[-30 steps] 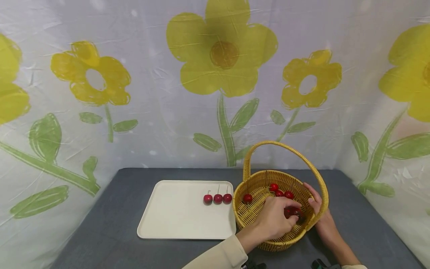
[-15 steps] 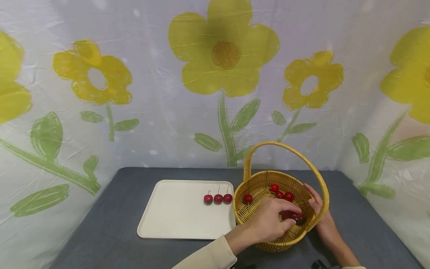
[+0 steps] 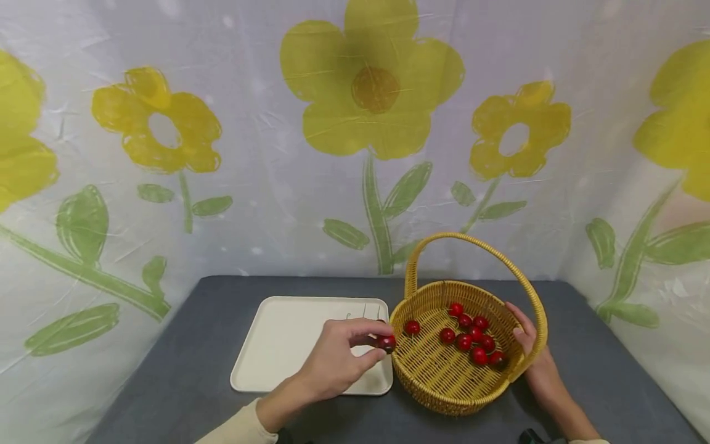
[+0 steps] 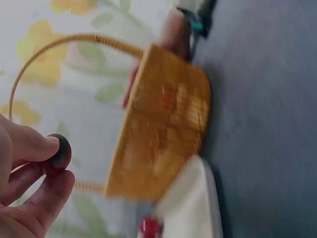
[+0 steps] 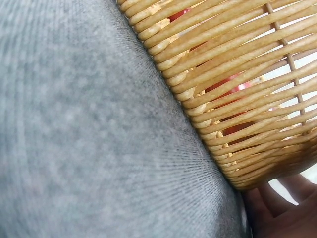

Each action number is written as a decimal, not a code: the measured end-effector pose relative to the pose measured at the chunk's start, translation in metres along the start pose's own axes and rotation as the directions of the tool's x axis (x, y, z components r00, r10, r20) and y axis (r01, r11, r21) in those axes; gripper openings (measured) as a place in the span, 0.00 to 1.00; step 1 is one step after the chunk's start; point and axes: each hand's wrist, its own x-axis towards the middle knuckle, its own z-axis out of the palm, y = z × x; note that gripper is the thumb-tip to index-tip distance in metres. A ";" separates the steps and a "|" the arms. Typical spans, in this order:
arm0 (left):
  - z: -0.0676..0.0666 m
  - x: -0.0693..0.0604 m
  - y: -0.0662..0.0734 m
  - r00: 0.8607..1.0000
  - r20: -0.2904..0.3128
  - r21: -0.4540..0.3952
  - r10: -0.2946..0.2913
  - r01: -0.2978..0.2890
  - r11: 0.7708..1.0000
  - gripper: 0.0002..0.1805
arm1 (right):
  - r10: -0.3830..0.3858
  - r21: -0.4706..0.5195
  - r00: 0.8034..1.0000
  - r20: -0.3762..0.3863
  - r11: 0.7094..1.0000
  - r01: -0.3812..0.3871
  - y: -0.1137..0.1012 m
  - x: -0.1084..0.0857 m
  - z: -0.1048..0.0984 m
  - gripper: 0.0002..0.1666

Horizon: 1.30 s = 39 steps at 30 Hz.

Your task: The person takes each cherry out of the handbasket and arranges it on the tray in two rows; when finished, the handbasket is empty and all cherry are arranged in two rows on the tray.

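Note:
My left hand [image 3: 344, 354] pinches a dark red cherry [image 3: 386, 343] between thumb and fingers, over the right side of a white tray [image 3: 261, 357]. In the left wrist view the same cherry [image 4: 60, 156] sits at my fingertips. Beside the tray stands a yellow wicker basket [image 3: 444, 401] with a tall arched handle. Several cherries [image 3: 464, 341] lie inside it, mostly toward its right. My right hand [image 3: 538, 364] holds the basket's right side, fingers at the rim; the handle partly covers it. On the tray, thin stems show behind my left hand, which hides most of the fruit there.
A dark grey table [image 3: 183, 370] carries the tray and basket, which stand close together. Behind them hangs a pale cloth [image 3: 255, 203] printed with yellow flowers. One tray cherry [image 4: 150, 227] shows blurred in the left wrist view.
My left hand has lifted out of the basket with a cherry and moved left over the tray's right edge. My right hand has stayed on the basket.

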 end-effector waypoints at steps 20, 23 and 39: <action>-0.118 -0.077 -0.053 0.945 -0.167 0.038 -0.280 0.290 0.956 0.19 | 0.042 -0.021 0.999 0.016 0.999 -0.042 -0.002 0.003 -0.003 0.32; -0.125 -0.075 -0.058 0.929 -0.139 -0.029 -0.343 0.342 0.939 0.20 | 0.046 -0.024 0.999 0.013 0.999 -0.046 -0.001 0.004 -0.004 0.32; -0.092 -0.014 -0.105 0.956 -0.121 0.262 -0.266 0.289 0.921 0.13 | 0.048 0.004 0.999 0.006 0.999 -0.048 -0.001 0.001 -0.002 0.32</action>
